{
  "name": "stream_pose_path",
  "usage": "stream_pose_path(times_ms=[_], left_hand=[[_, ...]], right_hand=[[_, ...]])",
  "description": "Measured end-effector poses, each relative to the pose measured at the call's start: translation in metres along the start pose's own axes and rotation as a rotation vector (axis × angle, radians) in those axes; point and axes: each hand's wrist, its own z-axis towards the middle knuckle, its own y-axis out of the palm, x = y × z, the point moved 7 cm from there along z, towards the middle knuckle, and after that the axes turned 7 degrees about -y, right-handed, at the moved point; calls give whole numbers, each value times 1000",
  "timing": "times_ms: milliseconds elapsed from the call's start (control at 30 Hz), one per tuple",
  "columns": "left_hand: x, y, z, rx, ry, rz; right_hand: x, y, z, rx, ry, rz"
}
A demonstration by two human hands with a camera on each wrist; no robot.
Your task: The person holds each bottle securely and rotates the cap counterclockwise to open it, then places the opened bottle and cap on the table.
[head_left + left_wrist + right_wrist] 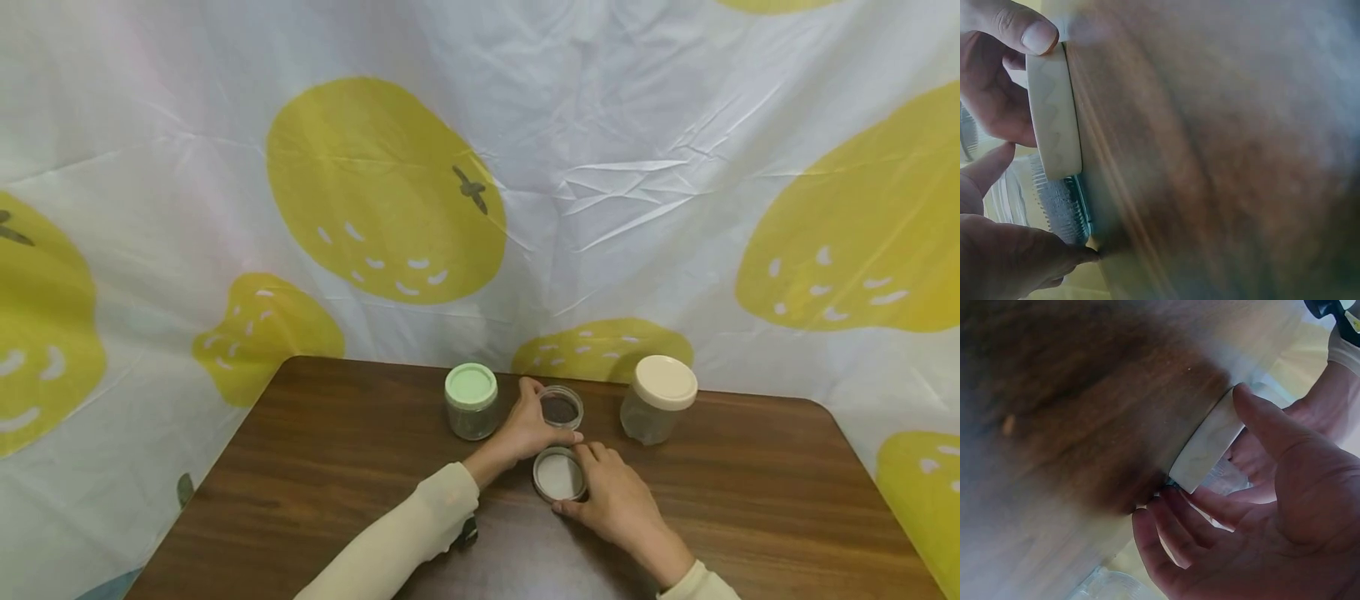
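Note:
A clear jar (pixel 561 392) without a lid stands on the brown table, its open mouth facing up. My left hand (pixel 527 427) grips it from the left, with thumb in front and fingers behind. Just in front of the jar lies a round lid (pixel 558 476) with a pale middle. My right hand (pixel 618 497) holds this lid by its right edge between thumb and fingers. The left wrist view shows the lid's cream side (pixel 1054 112) low against the table, beside the ribbed jar (pixel 1060 206). The right thumb touches the lid's edge in the right wrist view.
A jar with a green lid (pixel 471 385) stands left of my left hand. Farther right is a larger jar with a cream lid (pixel 665 383). A white curtain (pixel 585 208) with yellow fruit prints hangs behind the table (pixel 337 467).

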Motion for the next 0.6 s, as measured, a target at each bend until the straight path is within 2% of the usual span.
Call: stream_pose_path(times_ms=[267, 400, 533, 600], left_hand=[[-2, 1, -2, -31, 45, -83], [1, 2, -3, -36, 55, -50], [12, 2, -7, -36, 78, 4], [19, 2, -8, -12, 100, 52]], right_hand=[[-2, 0, -7, -15, -19, -22], [-1, -3, -13, -23, -15, 4], [2, -9, -22, -27, -5, 25], [5, -12, -27, -29, 7, 29]])
